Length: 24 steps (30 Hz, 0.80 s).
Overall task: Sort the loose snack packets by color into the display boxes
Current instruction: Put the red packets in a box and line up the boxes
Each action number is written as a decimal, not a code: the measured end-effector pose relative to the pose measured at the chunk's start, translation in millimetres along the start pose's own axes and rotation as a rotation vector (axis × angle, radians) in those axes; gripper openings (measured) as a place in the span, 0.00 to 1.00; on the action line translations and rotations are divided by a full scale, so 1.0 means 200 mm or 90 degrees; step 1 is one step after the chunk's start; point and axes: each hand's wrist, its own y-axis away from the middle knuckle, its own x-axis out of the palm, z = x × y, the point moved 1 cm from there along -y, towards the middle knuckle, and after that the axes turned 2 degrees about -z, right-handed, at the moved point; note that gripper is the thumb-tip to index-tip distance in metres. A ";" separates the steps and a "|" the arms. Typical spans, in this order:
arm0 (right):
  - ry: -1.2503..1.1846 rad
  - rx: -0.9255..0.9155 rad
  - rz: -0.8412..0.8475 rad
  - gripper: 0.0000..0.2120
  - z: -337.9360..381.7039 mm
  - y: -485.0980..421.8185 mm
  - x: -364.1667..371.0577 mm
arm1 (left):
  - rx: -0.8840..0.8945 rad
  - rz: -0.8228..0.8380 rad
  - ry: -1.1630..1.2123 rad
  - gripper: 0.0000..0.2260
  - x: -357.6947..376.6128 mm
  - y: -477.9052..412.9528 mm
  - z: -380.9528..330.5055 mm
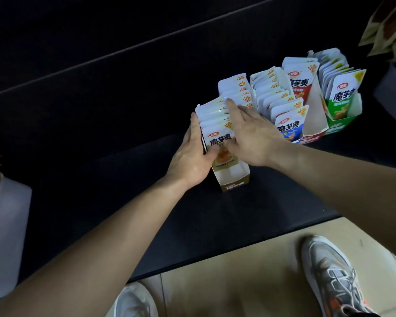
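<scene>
Packets (pixel 212 115) in gold box (pixel 236 180) half hidden under right hand (pixel 249 138).

Both forearms (pixel 124 220) are bare from the left hand (pixel 192 156) and right hand (pixel 249 138) back to the picture's edge. Below the right hand is a grey and white mesh sneaker (pixel 334 277) with pale laces, layered grey overlays and orange patches along its side. Below the left hand, a plainer white sneaker (pixel 133 300) shows only its toe.
</scene>
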 end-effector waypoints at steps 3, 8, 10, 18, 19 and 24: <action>0.055 -0.047 -0.056 0.50 0.04 0.00 0.00 | -0.018 -0.027 0.034 0.40 0.01 0.00 0.00; 0.239 -0.140 -0.018 0.43 0.07 -0.07 0.00 | -0.018 0.002 0.075 0.42 0.04 0.03 0.00; 0.253 -0.142 -0.010 0.43 0.06 -0.10 -0.01 | -0.025 0.025 0.074 0.41 0.03 0.05 0.01; 0.087 -0.060 -0.113 0.36 0.04 0.08 -0.05 | -0.177 0.116 0.226 0.34 0.04 0.11 0.11; 0.064 -0.050 -0.142 0.34 0.03 0.11 -0.06 | -0.184 0.107 0.239 0.33 0.05 0.11 0.11; 0.000 0.015 -0.165 0.14 0.00 0.23 -0.06 | -0.227 0.067 0.290 0.27 0.08 0.06 0.06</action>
